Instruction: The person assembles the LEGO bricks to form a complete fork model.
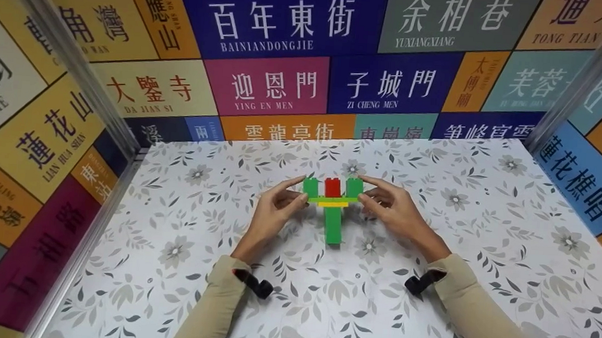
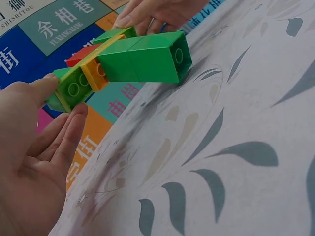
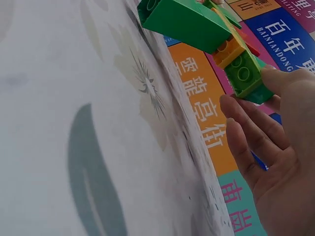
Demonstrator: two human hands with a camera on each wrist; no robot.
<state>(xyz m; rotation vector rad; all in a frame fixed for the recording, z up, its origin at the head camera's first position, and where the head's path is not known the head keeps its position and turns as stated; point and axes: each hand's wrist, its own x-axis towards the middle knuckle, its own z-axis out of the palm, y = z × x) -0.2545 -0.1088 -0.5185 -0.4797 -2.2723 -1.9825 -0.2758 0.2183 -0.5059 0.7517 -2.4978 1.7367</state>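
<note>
Both hands hold one assembled toy-brick model between them over the table. Its stem is green bricks, topped by a yellow brick and a long light-green crosspiece. Along the top stand a red brick in the middle and a green brick at each end, left and right. The left hand pinches the left end between thumb and fingers. At the right end the right hand does likewise. Hollow undersides of the crosspiece show in the left wrist view.
A white tabletop with a grey leaf and flower print lies beneath. Behind it and at both sides stand panels of coloured blocks with Chinese lettering. Clear corner posts rise at the table's back corners. Black straps with small devices circle both wrists.
</note>
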